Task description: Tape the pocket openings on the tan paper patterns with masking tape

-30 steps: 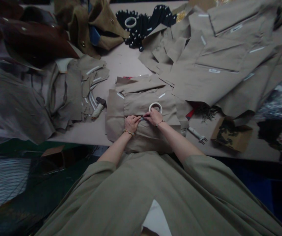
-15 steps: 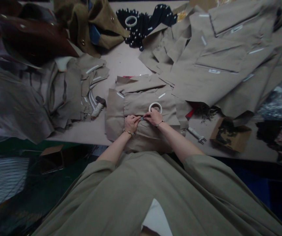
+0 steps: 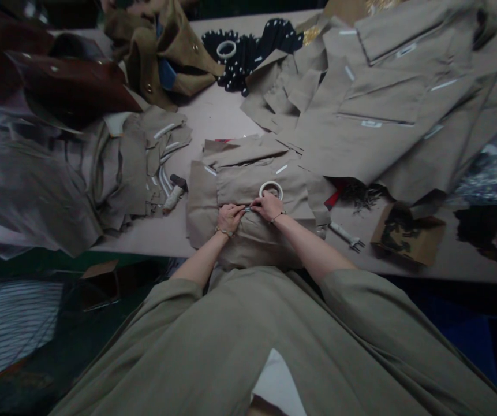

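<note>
Cluttered worktable (image 3: 213, 115), both hands' fingers pinched on tan fabric (image 3: 252, 231) (white labels unreadable).

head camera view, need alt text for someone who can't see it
Seen from above, a person's left hand and right hand press together on a folded tan fabric piece at the near edge of a table, pinching something small between them. A roll of white tape lies on the fabric just beyond the right hand, with more tan fabric stacks around.

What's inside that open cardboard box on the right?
The box holds a heap of small dark pieces, too small to identify. Its bottom is covered by them.
</note>
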{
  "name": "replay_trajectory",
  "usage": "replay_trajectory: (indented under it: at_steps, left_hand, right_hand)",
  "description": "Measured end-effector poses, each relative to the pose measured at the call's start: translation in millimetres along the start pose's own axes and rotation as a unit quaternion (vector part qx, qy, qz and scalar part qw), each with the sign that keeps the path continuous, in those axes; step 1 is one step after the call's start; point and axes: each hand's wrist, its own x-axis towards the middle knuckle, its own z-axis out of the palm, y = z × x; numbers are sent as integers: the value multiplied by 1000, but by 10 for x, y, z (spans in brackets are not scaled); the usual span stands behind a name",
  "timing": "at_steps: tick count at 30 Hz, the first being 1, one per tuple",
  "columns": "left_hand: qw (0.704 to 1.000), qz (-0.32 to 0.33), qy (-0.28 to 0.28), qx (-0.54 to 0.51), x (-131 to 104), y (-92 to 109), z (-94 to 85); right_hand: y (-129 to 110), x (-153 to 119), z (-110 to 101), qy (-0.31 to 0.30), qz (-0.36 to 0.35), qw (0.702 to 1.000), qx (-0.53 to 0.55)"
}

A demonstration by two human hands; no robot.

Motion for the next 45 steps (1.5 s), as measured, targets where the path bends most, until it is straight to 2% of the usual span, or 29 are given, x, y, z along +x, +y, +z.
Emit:
replay_trajectory:
  at_steps: [10,17,24,32,35,41,45]
  left_hand:
    - [999,-34,-6,-7,27,71,-23]
    - [999,-34,5,-25,-1,127,-78]
    - [998,-40,-27,-27,24,193,-152]
    - [994,-93,-42,-46,87,271,-184]
    - [993,-94,-54,-44,95,269,-206]
    - [992,-85,-81,-40,111,246,-265]
    - [991,-92,-94,-33,131,247,-273]
  right_hand:
    - [7,-11,-35,-9,-16,1000,-14]
    - [22,-33,-11,4,-28,1000,-5]
    - [58,-16,-31,-14,-41,999,10]
    - [55,67,-29,-20,-7,999,29]
    - [67,81,-12,-33,-8,999,34]
    - [66,119,48,-20,25,999,43]
    - [45,157,-3,-40,32,997,56]
